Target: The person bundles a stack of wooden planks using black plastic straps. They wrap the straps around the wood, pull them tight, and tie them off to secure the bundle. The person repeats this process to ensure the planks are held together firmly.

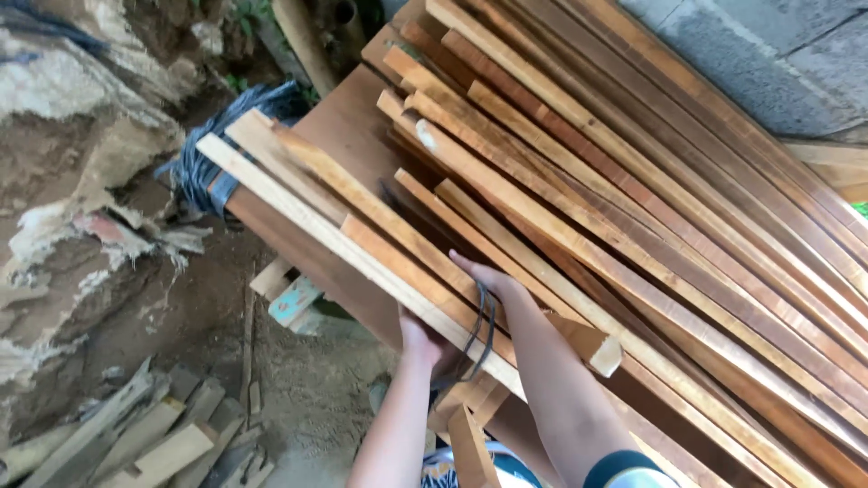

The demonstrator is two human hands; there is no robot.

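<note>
The person's left hand [423,342] cups the underside of a small bundle of wooden strips [362,226], its grip closed on their lower edge. The right hand [488,285] lies flat and open on top of the same bundle, a dark band [485,321] looped about the wrist. About three strips show in the bundle; their long axis runs from upper left down to lower right. They rest on a brown worktop [348,122] beside a large stack of strips [651,199], too many to count. Offcuts [145,443] litter the ground.
</note>
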